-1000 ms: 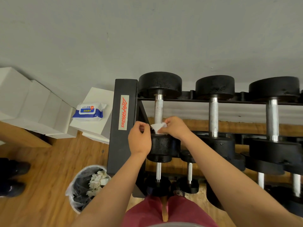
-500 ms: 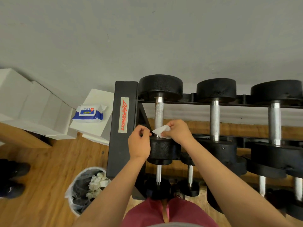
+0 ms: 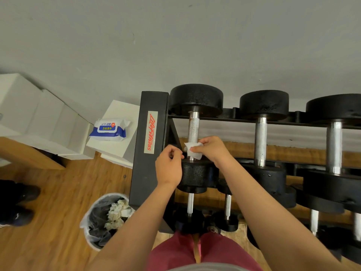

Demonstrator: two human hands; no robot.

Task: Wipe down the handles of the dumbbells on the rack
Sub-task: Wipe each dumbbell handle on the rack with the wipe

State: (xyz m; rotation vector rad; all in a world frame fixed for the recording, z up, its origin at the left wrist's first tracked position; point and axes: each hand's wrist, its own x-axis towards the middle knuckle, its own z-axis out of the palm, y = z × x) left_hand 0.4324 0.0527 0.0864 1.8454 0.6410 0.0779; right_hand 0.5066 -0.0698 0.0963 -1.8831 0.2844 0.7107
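Pinching a white wipe (image 3: pixel 192 152) against the near end of a knurled handle (image 3: pixel 193 128), the right hand (image 3: pixel 213 151) grips it with thumb and fingers. This handle belongs to the leftmost dumbbell (image 3: pixel 196 98) on the top tier of the black rack (image 3: pixel 150 173). The left hand (image 3: pixel 169 167) sits just beside the wipe, fingers curled; whether it holds anything cannot be told. 1 pack of wipes (image 3: pixel 109 130) lies on a white box (image 3: pixel 121 151), and 1 bin (image 3: pixel 91 237) of used wipes stands below.
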